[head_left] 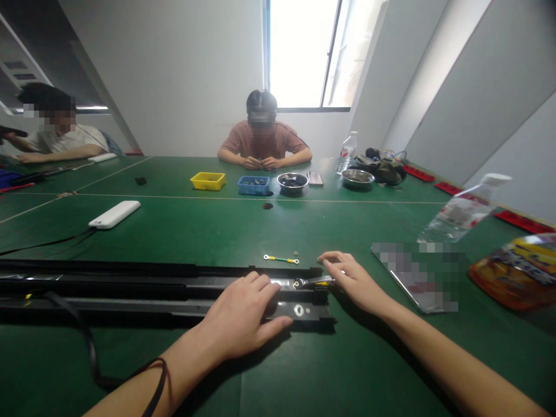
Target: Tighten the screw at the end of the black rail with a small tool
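Two long black metal rails (165, 288) lie side by side across the table in front of me. My left hand (241, 313) rests over their right part, its thumb apart from the fingers. By the rail's right end, my right hand (354, 281) has its fingers on a metal wrench (315, 281). The wrench's ring end sits around a small brass-coloured nut (296, 284) on the far rail. Something yellow shows beneath the wrench handle. Just beyond the rails lie a short green-and-yellow wire with ring terminals (281, 259) and a small ring-shaped part (296, 253).
A phone (412, 278), a water bottle (463, 211) and an orange pouch (516, 272) are at right. A white power bank (115, 215) lies left. Farther stand yellow (208, 180) and blue (253, 185) bins and metal bowls (292, 184). Two people sit beyond.
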### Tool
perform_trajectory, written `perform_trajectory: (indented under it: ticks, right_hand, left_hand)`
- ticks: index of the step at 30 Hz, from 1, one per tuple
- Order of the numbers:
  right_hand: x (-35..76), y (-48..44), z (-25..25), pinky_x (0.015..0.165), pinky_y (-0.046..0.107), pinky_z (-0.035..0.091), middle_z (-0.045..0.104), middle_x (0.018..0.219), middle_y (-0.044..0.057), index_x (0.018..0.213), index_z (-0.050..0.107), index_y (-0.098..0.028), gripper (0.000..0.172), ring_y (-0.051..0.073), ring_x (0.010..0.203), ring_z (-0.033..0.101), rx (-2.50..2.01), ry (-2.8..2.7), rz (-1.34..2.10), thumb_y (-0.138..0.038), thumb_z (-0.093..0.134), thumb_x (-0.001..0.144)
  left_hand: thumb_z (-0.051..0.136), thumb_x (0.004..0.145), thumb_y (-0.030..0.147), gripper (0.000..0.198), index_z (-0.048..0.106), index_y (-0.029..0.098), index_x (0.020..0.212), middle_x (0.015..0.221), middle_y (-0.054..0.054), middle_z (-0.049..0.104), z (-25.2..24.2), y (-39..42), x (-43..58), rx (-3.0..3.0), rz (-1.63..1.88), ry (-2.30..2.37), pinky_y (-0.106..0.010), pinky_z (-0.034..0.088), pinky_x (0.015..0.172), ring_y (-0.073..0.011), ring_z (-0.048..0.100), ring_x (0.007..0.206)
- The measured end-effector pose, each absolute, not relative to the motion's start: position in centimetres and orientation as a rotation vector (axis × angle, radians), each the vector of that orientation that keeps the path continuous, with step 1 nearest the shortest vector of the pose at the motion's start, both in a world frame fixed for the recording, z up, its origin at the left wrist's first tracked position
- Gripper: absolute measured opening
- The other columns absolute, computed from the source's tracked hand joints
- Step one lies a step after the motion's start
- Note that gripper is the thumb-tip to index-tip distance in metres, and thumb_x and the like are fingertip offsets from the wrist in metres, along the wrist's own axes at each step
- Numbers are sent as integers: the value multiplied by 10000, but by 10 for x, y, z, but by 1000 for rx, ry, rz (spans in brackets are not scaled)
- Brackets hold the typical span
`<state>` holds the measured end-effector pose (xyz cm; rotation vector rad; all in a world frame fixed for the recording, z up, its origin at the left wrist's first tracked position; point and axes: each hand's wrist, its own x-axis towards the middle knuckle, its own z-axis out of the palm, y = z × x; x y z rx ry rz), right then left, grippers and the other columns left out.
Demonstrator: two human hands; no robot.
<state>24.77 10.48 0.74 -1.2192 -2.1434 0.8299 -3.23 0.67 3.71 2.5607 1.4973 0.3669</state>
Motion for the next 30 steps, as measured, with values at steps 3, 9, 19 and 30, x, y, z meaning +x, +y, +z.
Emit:
perform_trajectory:
  ticks: [3,9,19,30]
  right_hand:
    - [247,105,7,1076,437,355,646,1215,108,645,687,-202,590,284,1191,514,-1225,-2153,830,-544,415,1041]
    - [247,99,6,775,339,416,572,812,49,598,516,-199,584,205,797,549,-1297,-2186,722,-558,392,1042]
    - [248,86,14,551,288,252,504,573,1,603,472,-200,580,149,560,437,-1381,-2320,756,-594,406,1023]
    - [251,86,19,616,297,359,661,670,54,711,693,-162,568,195,633,567,-1393,-2326,1044,-593,464,1001]
  left_hand:
    - [591,952,570,473,606,241,1290,1096,-89,657,37,7,-33,2561,368,1500,-446,508,919,-287,583,1035]
    - [589,955,567,471,605,237,1290,1106,-89,652,37,7,-32,2559,368,1498,-451,507,932,-286,578,1040]
    - [606,945,564,471,609,240,1286,1085,-89,657,37,6,-32,2562,386,1497,-442,511,922,-284,585,1030]
    - [594,950,565,475,593,242,1299,1108,-85,652,38,6,-32,2547,357,1502,-456,507,931,-288,575,1040]
